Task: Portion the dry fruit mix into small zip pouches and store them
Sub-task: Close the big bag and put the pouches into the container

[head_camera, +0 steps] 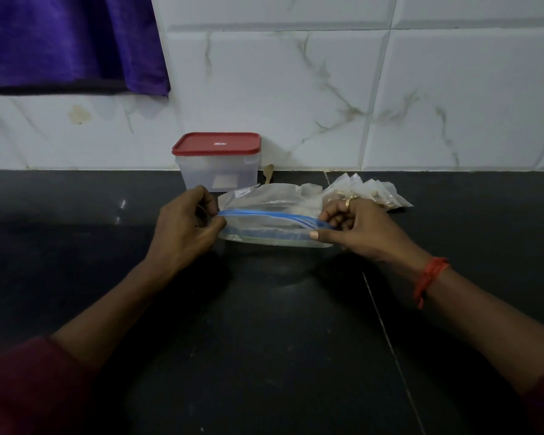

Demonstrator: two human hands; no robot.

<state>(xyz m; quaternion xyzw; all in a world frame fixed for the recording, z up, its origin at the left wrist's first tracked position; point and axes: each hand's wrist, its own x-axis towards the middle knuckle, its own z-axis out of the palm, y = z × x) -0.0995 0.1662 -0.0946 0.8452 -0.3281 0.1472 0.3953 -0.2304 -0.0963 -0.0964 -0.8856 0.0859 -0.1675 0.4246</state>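
The left hand [186, 224] curls its fingers and thumb to pinch the left end of a clear zip bag's [274, 238] blue strip, and the right hand [361, 229] pinches the right end. The bag's mouth gapes slightly. It sits mid-counter [264, 340], just before a red-lidded box [217, 171] and a spoon [268, 171] at the wall. Filled small pouches [374, 189] lie behind the right hand, and bare dark counter spreads on both sides.
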